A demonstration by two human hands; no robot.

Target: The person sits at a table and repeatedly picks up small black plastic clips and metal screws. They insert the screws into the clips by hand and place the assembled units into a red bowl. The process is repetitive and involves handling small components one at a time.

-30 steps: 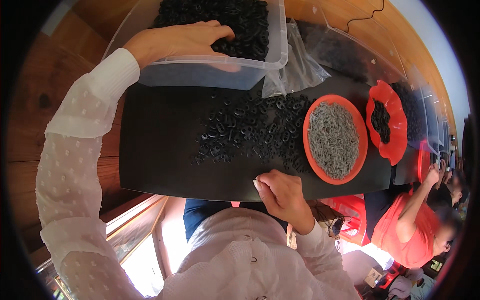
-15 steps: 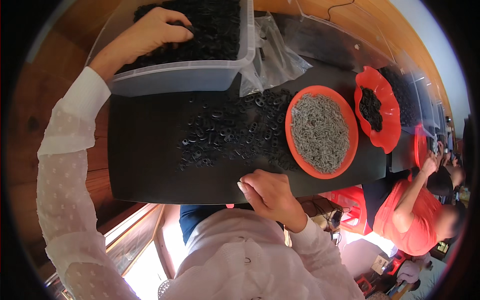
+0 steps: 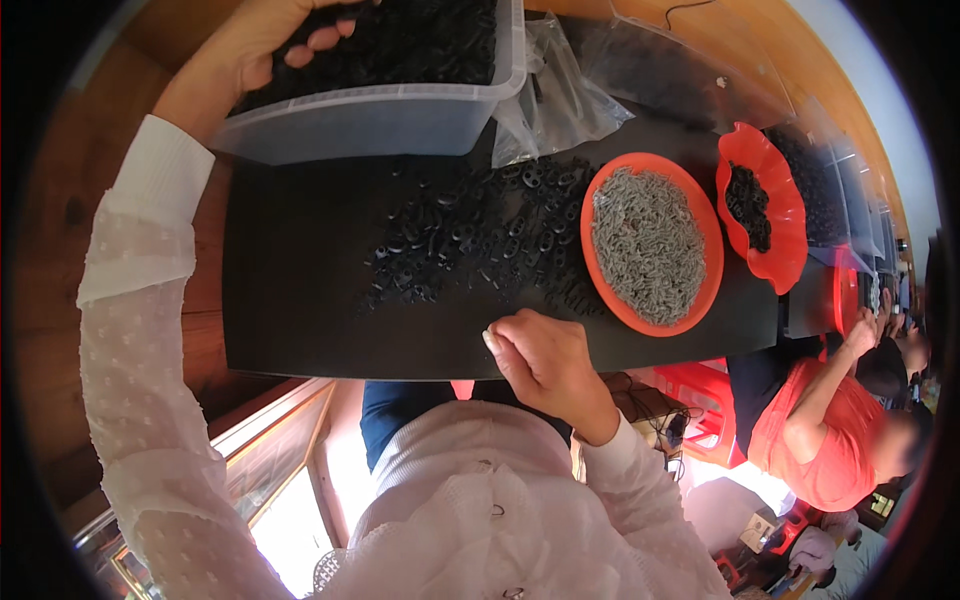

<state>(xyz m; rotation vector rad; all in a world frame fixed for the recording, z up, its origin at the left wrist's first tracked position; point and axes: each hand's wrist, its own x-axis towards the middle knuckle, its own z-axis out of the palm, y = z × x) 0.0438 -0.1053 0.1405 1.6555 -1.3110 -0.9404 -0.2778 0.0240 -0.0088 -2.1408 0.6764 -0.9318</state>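
Note:
My left hand [image 3: 250, 50] reaches into a clear plastic bin [image 3: 370, 120] full of small black parts [image 3: 420, 40], its fingers curled into the pile. Whether the fingers hold any parts is hidden. My right hand [image 3: 545, 362] rests as a loose fist on the near edge of a black mat [image 3: 300, 280]. A scatter of small black parts [image 3: 470, 240] lies on the mat just beyond that hand. An orange bowl [image 3: 700, 240] of thin grey metal pieces [image 3: 645, 245] stands to the right of the scatter.
A second orange bowl [image 3: 780, 210] with black parts sits further right. Clear plastic bags [image 3: 560, 95] lie behind the bowls. More bins [image 3: 850, 200] run along the right. Another person in an orange shirt [image 3: 830, 430] works at the right. The mat lies on a wooden table [image 3: 60, 230].
My left hand has gone further back and deeper into the bin. The view has shifted, and my right hand stays at the mat's near edge.

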